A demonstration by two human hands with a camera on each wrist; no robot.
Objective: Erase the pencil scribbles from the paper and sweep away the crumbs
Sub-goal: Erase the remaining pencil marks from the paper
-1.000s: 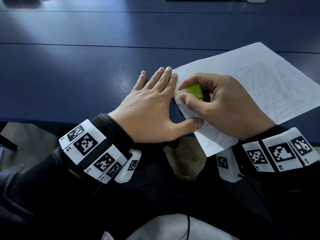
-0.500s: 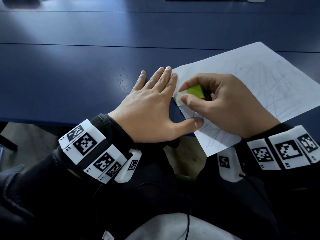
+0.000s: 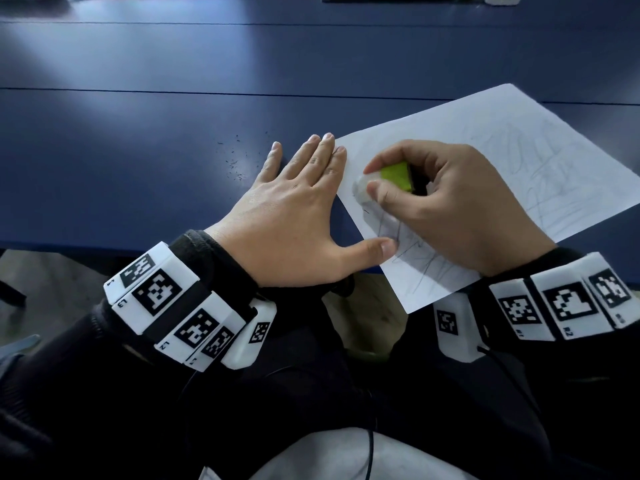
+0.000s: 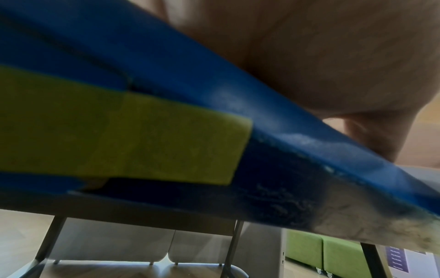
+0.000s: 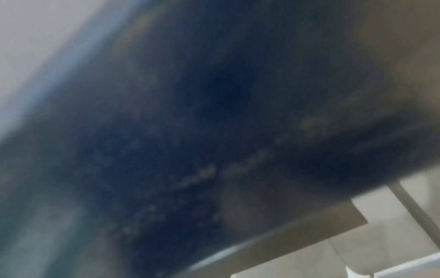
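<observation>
A white sheet of paper (image 3: 485, 140) with grey pencil scribbles lies tilted on the blue table (image 3: 173, 116), its near corner hanging over the table's front edge. My left hand (image 3: 304, 209) lies flat with straight fingers, fingertips and thumb pressing the paper's left edge. My right hand (image 3: 433, 202) pinches a white eraser in a green sleeve (image 3: 394, 176) between thumb and fingers, its white end down on the paper near the left edge. Dark eraser crumbs (image 3: 239, 161) are scattered on the table left of my left hand. Both wrist views show only the table's underside, blurred.
The table's front edge (image 3: 104, 245) runs just behind my wrists. A seam (image 3: 207, 91) crosses the tabletop further back. In the left wrist view, yellow-green tape (image 4: 119, 127) sits on the table's edge, with metal legs and green stools below.
My right hand has shifted the eraser slightly back and forth over the paper's left part. The left hand and the paper have stayed in place.
</observation>
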